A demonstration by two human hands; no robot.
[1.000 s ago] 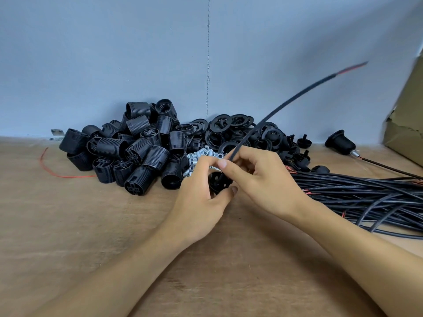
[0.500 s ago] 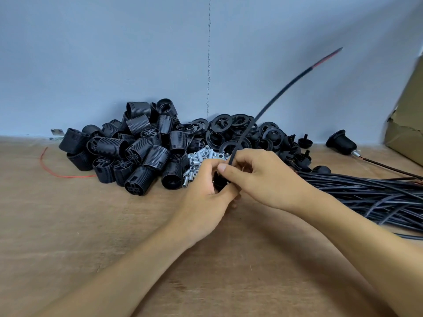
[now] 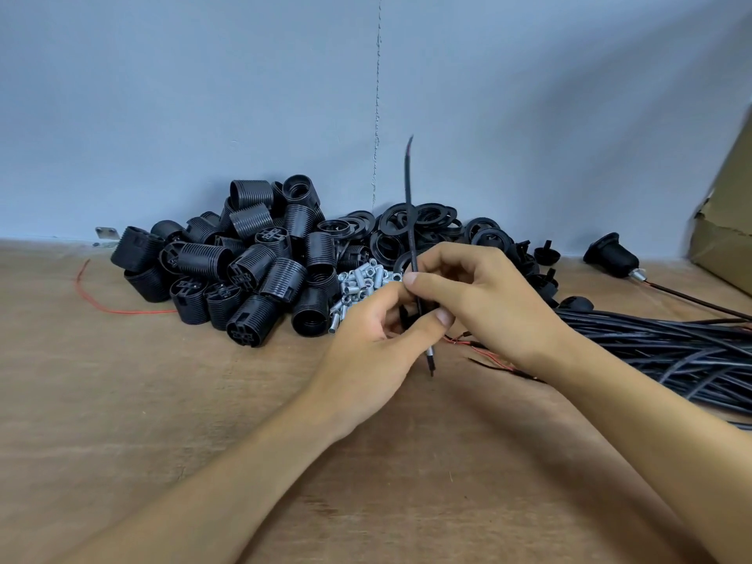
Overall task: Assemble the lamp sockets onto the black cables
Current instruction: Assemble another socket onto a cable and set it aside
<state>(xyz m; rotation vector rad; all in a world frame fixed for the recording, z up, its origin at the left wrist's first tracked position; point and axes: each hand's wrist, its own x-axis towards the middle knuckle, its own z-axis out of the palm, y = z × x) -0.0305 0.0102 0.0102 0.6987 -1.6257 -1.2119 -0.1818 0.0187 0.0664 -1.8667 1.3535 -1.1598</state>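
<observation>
right hand point(image 3: 480, 295): pinches the cable point(image 3: 409, 221), which stands nearly upright
left hand point(image 3: 374, 339): fingers curled round a black part point(image 3: 407, 316), mostly hidden
sockets point(image 3: 244, 262): heaped behind

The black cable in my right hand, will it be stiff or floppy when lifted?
Probably semi-stiff: the black cable stands nearly upright above the right hand with only a slight bend. Long lengths likely flop, as the cable bundle lies in curves.
</observation>
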